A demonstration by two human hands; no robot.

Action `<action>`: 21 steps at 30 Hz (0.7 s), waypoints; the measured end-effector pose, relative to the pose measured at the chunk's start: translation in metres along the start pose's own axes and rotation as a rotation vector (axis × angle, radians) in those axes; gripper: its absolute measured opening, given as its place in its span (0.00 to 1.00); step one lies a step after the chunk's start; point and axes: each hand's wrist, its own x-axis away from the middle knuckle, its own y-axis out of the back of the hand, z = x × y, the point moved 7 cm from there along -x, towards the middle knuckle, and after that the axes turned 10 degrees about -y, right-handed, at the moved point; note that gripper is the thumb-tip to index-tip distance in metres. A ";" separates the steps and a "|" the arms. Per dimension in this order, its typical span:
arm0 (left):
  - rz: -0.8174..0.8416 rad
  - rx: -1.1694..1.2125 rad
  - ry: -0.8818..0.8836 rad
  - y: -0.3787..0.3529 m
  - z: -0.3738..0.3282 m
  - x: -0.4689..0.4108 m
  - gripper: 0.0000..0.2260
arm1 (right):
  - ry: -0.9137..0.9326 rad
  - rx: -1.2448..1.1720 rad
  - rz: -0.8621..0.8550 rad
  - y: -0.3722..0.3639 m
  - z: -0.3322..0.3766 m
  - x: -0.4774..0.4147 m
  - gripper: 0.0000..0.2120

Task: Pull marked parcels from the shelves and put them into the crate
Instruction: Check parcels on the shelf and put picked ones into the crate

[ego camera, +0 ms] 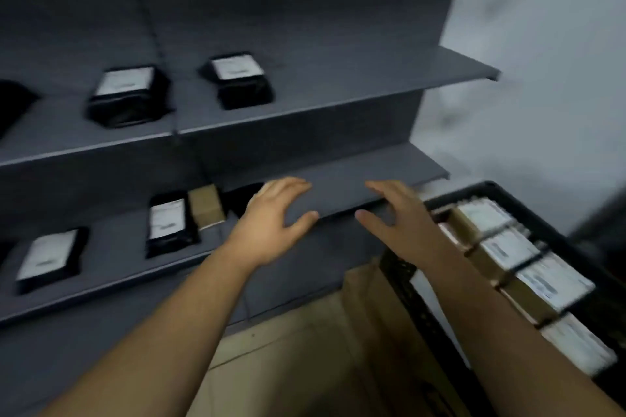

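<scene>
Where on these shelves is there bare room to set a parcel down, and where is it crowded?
Upper shelf: bare from the right black parcel to the shelf's right end. Lower shelf: bare right of the left hand. Crowded: the crate, packed with labelled boxes.

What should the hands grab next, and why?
Probably the left hand should reach slightly left for the black parcel just beside it on the lower shelf. Both hands are empty, the right hand open too, and that parcel lies closest. Its label is hidden, so check it first. The crate waits at the right.
</scene>
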 end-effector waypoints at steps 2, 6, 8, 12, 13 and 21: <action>-0.051 -0.031 0.081 0.041 0.022 0.041 0.28 | 0.085 0.008 0.063 -0.037 0.045 -0.003 0.27; -0.118 -0.092 0.248 0.106 0.072 0.132 0.29 | 0.168 0.001 0.220 -0.123 0.117 0.002 0.27; -0.139 -0.125 0.313 0.135 0.097 0.179 0.29 | 0.204 -0.012 0.262 -0.164 0.151 0.011 0.27; -0.132 -0.146 0.433 0.184 0.142 0.263 0.29 | 0.214 -0.021 0.335 -0.245 0.211 0.027 0.28; -0.132 -0.146 0.452 0.194 0.152 0.281 0.28 | 0.222 -0.027 0.353 -0.263 0.224 0.031 0.28; -0.135 -0.108 0.526 0.219 0.230 0.345 0.31 | 0.184 -0.019 0.461 -0.365 0.271 0.039 0.29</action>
